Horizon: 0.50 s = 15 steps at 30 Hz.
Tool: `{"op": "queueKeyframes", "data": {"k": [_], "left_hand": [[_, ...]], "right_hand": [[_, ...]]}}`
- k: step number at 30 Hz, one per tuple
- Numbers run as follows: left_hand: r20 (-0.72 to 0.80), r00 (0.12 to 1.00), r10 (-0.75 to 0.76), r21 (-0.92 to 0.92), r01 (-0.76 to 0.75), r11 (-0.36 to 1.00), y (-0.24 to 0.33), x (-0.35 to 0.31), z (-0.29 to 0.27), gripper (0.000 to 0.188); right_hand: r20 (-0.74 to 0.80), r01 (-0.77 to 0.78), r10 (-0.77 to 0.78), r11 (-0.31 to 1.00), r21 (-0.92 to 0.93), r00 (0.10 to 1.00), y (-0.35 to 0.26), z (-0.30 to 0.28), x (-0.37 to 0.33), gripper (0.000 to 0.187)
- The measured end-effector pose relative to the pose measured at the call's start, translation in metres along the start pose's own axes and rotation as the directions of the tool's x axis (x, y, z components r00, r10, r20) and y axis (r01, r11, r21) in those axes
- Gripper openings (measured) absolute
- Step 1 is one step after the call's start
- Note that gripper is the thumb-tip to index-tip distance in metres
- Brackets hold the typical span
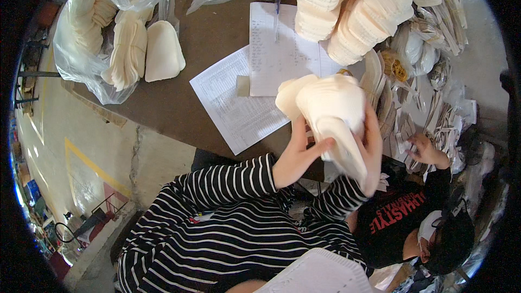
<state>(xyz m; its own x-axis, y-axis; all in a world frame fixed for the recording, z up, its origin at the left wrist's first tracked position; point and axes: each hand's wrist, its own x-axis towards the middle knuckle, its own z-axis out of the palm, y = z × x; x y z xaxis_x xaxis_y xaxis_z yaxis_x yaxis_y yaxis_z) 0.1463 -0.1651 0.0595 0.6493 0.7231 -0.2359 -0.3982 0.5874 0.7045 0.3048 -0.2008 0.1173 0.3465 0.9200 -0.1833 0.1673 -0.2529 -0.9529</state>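
Between my two hands is a loose bundle of cream-coloured, rounded pads [332, 97], held up over the near edge of the table and fanned out at the top. My left hand [297, 154] grips the bundle's left side, its thumb across the front. On the opposite side my right hand [371, 149] wraps round the pads, slightly blurred. Some of the lower pads bend down toward my right wrist. Just beyond the bundle lies an open notebook [271, 70] with handwriting, a blue pen [277, 21] on it.
Tall stacks of similar pads [353, 27] stand at the far right. At far left, a clear plastic bag [81, 70] holds more, beside a strapped bundle [129, 49] and a flat pad [164, 51]. A printed sheet [228, 103] lies under the notebook. A co-worker's hand [426, 150] reaches among pale strips [434, 119].
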Motion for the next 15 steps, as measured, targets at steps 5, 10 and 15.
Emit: {"op": "queueKeyframes", "data": {"k": [5, 10, 15], "left_hand": [[-0.219, 0.976, -0.006, 0.063, 0.021, 0.998, -0.021, -0.006, -0.016, 0.087], [-0.311, 0.948, -0.064, -0.051, 0.050, 0.997, -0.012, -0.005, -0.017, 0.086], [-0.279, 0.957, -0.082, 0.010, 0.088, 0.996, -0.014, 0.002, -0.017, 0.080]], "right_hand": [[0.033, -0.229, 0.259, 0.776, 0.587, 0.965, 0.078, -0.004, 0.034, 0.053], [0.162, -0.114, -0.005, 0.687, 0.718, 0.987, 0.076, -0.027, 0.013, 0.103], [0.075, -0.023, 0.000, 0.949, 0.314, 0.997, 0.063, -0.035, -0.019, 0.104]]}}
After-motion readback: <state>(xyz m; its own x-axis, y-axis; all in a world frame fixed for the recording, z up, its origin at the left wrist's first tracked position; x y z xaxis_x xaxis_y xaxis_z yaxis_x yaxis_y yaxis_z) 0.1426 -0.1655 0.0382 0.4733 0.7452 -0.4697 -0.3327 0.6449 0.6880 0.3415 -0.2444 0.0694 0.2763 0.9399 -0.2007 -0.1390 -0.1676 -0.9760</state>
